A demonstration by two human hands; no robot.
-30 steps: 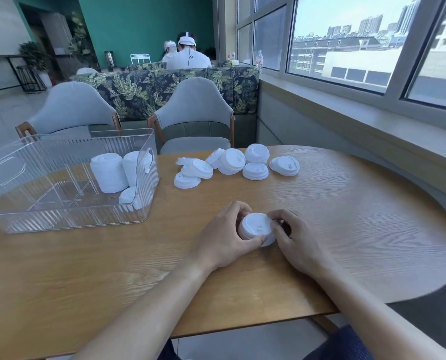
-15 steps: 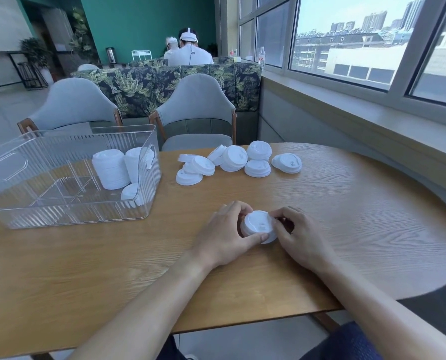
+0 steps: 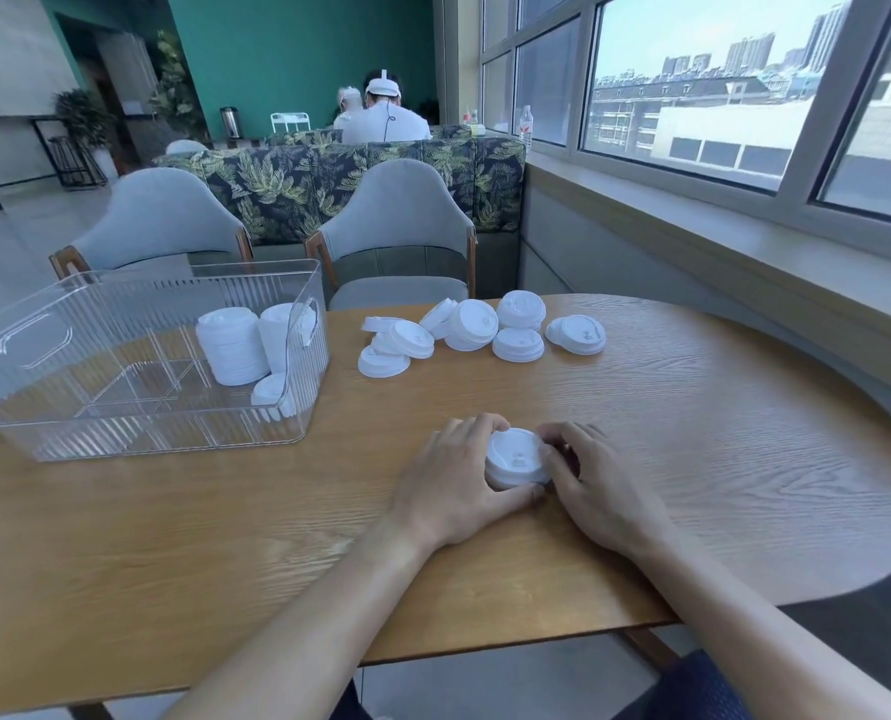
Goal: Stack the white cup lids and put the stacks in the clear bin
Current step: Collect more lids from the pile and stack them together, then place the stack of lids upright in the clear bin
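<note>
A short stack of white cup lids (image 3: 515, 458) stands on the wooden table (image 3: 693, 449) in front of me. My left hand (image 3: 454, 485) grips it from the left, thumb curled under its near side. My right hand (image 3: 596, 485) holds it from the right with curled fingers. Several loose white lids (image 3: 477, 330) lie in a scattered group further back on the table. The clear ribbed bin (image 3: 137, 423) sits at the left and holds two upright lid stacks (image 3: 233, 350) and a shorter stack lying near its front right corner (image 3: 272, 394).
Two grey chairs (image 3: 396, 236) stand behind the table, with a leaf-patterned sofa back beyond them. A window sill (image 3: 719, 236) runs along the right. The table's rounded right end and near edge are close to my arms. Two people sit far back.
Both hands stay on the small lid stack at the same spot. The view has tilted slightly; the lids and bin have not moved.
</note>
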